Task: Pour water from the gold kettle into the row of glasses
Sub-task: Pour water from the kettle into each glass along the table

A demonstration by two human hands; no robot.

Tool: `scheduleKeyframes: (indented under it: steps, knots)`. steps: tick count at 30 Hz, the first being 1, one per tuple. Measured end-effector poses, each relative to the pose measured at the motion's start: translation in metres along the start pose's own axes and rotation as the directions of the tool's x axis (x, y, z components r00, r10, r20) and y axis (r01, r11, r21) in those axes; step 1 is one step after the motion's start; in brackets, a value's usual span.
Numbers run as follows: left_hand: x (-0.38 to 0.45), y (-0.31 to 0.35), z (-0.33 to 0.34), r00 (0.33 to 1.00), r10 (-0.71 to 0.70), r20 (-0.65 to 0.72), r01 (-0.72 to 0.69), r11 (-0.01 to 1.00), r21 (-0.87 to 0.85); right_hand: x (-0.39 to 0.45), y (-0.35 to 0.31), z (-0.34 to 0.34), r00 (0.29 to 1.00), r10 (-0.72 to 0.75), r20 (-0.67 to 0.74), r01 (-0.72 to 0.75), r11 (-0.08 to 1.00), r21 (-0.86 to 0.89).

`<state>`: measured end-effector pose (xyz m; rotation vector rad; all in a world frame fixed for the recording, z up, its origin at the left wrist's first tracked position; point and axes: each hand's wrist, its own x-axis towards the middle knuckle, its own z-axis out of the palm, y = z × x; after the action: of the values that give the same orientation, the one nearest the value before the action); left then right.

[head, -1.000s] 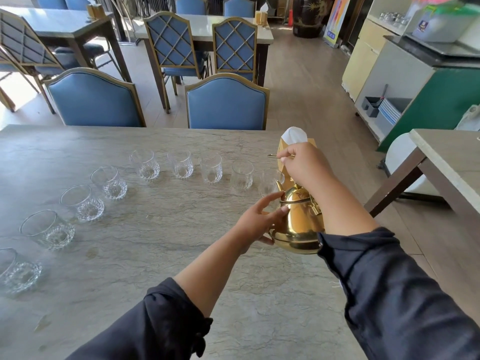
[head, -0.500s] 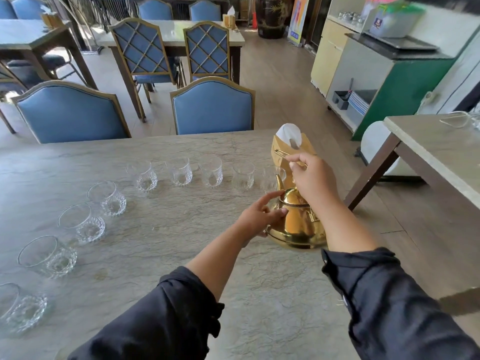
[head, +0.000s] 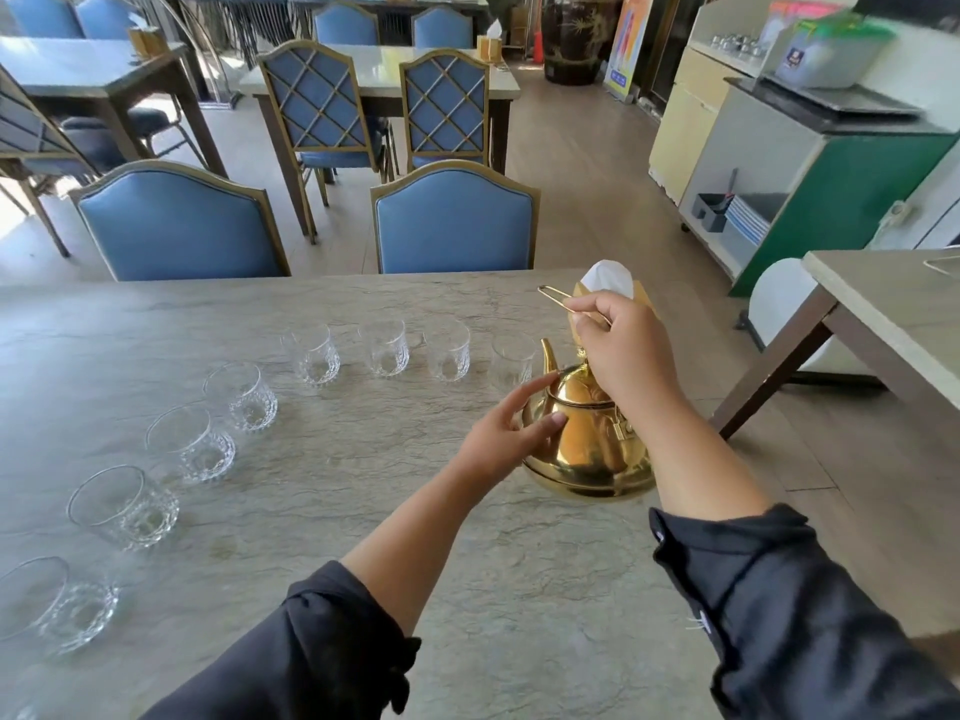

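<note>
A gold kettle [head: 587,449] stands near the right edge of the grey marble table [head: 322,511], spout pointing away toward the glasses. My right hand [head: 618,350] is closed around its thin wire handle, raised above the lid. My left hand [head: 504,433] rests against the kettle's left side, fingers spread. Several clear cut-glass tumblers form a curved row from the near left [head: 52,605] to the far right [head: 511,361]; the rightmost stands just beyond the spout. Whether they hold water I cannot tell.
A yellow napkin holder with white tissue [head: 608,283] stands behind my right hand. Two blue chairs [head: 452,220] are pushed against the table's far edge. Another table [head: 893,314] is to the right across a floor gap. A green counter [head: 831,174] stands beyond.
The kettle has turned slightly so its spout shows left of my right hand. Both hands stay on it. My view has shifted a little.
</note>
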<state>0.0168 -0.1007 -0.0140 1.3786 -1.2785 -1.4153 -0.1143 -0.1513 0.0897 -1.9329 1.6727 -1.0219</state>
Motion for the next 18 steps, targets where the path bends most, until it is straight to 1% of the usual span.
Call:
scheduleKeyframes:
  steps: [7, 18]
  knots:
    - [0.002, 0.003, -0.019, 0.997, -0.063, -0.051, 0.063, 0.998, 0.01, 0.025, -0.011, 0.027, 0.992, 0.041, 0.116, -0.042, 0.999, 0.003]
    - [0.003, -0.003, -0.034, 0.995, -0.092, -0.039, 0.091, 0.996, -0.013, 0.045, -0.017, 0.05, 0.979, 0.087, 0.183, -0.072, 0.993, -0.091]
